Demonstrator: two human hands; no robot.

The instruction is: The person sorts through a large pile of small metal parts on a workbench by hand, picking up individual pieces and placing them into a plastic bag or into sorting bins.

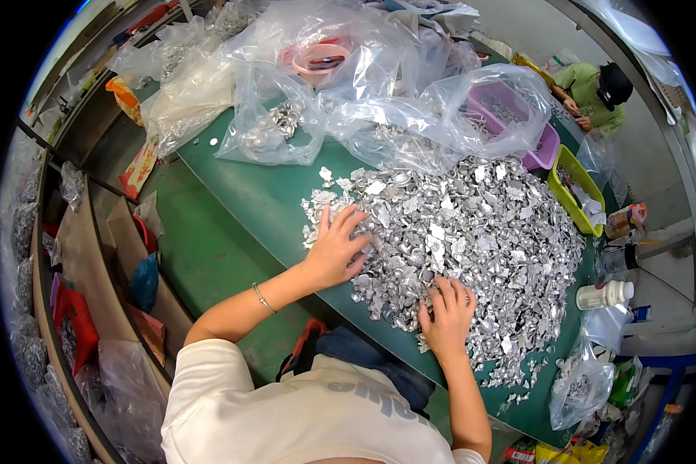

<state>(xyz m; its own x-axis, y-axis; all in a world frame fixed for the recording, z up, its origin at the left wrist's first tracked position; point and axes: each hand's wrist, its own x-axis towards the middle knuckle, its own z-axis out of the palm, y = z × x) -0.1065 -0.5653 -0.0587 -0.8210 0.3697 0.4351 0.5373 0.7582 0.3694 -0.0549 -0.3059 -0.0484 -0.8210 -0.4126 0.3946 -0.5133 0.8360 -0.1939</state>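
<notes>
A broad heap of small silvery metal pieces [472,240] covers much of the green table [255,201] in front of me. At the heap's left edge lies my left hand [336,247], fingers spread over the pieces and a bracelet on its wrist. Nearer to me, my right hand [448,313] rests on the heap's front part, its fingers apart and touching the pieces. Neither hand visibly grips a piece, though what lies under the fingertips is hidden.
Clear plastic bags [278,124] with metal parts line the far side. A purple basket [547,151], a yellow-green basket [576,189] and a white bottle [605,295] stand along the right. Another person [595,93] works at the far right. Shelves [93,255] stand at left.
</notes>
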